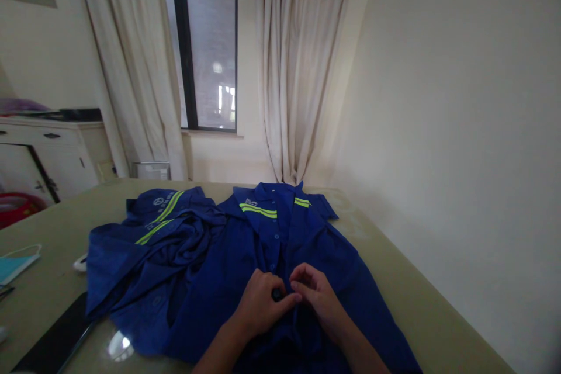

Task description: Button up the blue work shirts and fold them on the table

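A blue work shirt (307,245) with yellow-green reflective stripes lies flat on the table (416,298), collar away from me. My left hand (260,304) and my right hand (318,295) meet over its button placket, fingers pinched on the fabric around a dark button. A second blue shirt (149,245) of the same kind lies crumpled to the left, touching the first.
On the table's left part lie a light-blue face mask (17,263), a small white object (80,263) and a black phone (56,339). A white cabinet (56,152) and a red tub (17,207) stand at the left. Curtains (302,64) frame a window; a wall runs along the right.
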The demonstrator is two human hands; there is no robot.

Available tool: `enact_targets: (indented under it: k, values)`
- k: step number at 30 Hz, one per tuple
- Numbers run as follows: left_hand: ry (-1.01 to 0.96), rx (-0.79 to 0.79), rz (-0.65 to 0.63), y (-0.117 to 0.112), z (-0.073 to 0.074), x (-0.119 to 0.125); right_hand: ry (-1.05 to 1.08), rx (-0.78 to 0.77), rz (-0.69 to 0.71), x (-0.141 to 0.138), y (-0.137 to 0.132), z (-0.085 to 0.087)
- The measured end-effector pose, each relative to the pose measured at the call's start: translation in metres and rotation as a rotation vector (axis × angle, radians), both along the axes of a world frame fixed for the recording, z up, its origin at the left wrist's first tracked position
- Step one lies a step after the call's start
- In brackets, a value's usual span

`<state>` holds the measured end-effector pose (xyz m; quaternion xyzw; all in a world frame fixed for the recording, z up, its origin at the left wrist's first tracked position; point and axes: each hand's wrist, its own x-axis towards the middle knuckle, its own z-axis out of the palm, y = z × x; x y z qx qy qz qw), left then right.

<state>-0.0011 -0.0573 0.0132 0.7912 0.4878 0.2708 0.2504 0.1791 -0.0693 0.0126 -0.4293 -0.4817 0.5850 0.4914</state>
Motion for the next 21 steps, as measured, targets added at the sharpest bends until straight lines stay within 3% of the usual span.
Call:
enact_targets:
  k: [10,21]
  values:
    - [0.009,-0.016,-0.007,0.0011,-0.0032,-0.0001,-0.086,0.051,-0.002,0.0002,0.007,-0.0081]
    - [-0.022,-0.013,0.038,-0.0008,-0.0056,0.0028,-0.113,0.099,-0.028,-0.0038,0.0054,-0.0058]
